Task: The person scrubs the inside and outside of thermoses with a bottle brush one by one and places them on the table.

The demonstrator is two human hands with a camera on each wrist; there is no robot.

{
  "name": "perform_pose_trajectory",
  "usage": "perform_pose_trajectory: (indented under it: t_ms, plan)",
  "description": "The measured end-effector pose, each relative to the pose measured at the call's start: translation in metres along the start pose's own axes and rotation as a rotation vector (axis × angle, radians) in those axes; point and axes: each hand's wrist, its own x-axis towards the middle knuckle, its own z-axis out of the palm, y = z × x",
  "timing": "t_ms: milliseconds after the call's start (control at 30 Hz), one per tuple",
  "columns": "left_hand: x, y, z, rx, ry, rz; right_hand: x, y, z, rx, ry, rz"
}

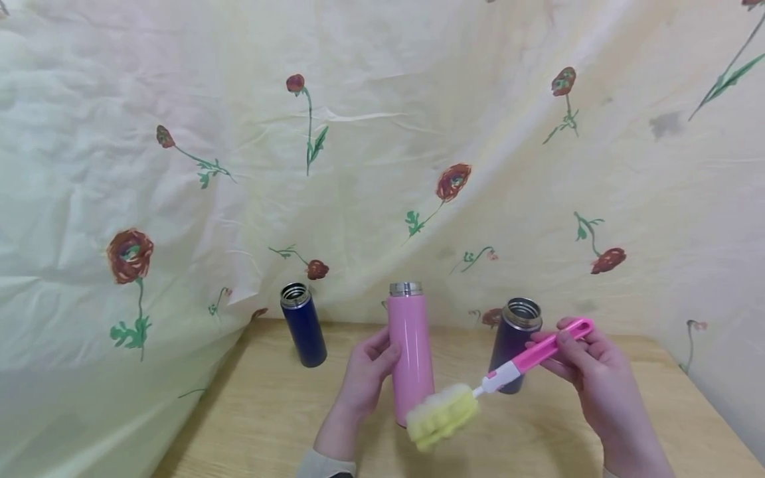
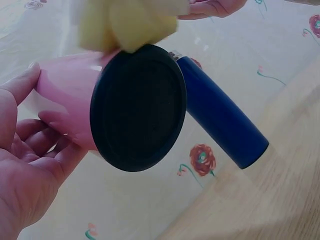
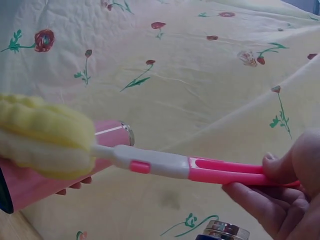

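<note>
My left hand (image 1: 368,372) grips a pink bottle (image 1: 410,352) round its side. The bottle is raised, its steel-rimmed mouth up, and its dark base (image 2: 140,107) faces the left wrist camera. In my right hand (image 1: 597,378) the pink handle of a bottle brush (image 3: 155,167) is pinched between thumb and fingers. The brush's yellow and white sponge head (image 1: 442,415) points down to the left, in front of the bottle's lower part; whether they touch I cannot tell. Behind the brush handle stands a dark blue bottle (image 1: 507,345), partly covered, with an uncapped mouth.
Another dark blue bottle (image 1: 305,332), narrower and uncapped, stands at the back left of the wooden table (image 1: 251,411). A pale floral cloth (image 1: 370,166) hangs behind the table and down its left side.
</note>
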Motion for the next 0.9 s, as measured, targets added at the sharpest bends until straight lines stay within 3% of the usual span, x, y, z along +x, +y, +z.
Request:
perform_pose_trajectory:
  t_ms: [333,500,800,900]
  plan:
    - [-0.001,-0.002,0.002,0.079,-0.091,-0.039,0.003,-0.005,-0.001,0.415,0.224,-0.082]
    - [-0.004,-0.005,0.001,0.097,-0.131,-0.039,0.004,-0.004,0.008,0.625,0.289,-0.132]
    - [-0.003,-0.013,0.009,0.121,-0.183,-0.031,0.005,-0.006,0.016,0.712,0.418,-0.209]
    - [-0.003,-0.015,0.014,0.123,-0.163,-0.037,0.005,-0.007,0.018,0.696,0.449,-0.218]
